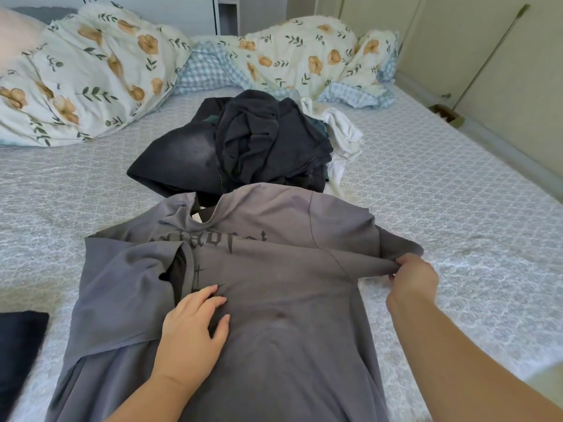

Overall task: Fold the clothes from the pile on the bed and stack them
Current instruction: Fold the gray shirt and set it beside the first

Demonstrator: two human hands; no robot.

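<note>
A grey T-shirt (274, 300) with dark lettering lies spread on the bed in front of me, its left sleeve folded inward. My left hand (192, 330) rests flat on the shirt's chest with fingers spread. My right hand (411, 278) pinches the shirt's right sleeve and pulls it taut to the right. Behind the shirt sits the pile of clothes (243, 147), mostly dark garments with a white one (341, 132) at its right side.
A folded dark garment (18, 345) lies at the left edge of the bed (457, 193). A floral duvet (91, 71) and checked bedding are bunched along the head. A wall and a gap run along the right side.
</note>
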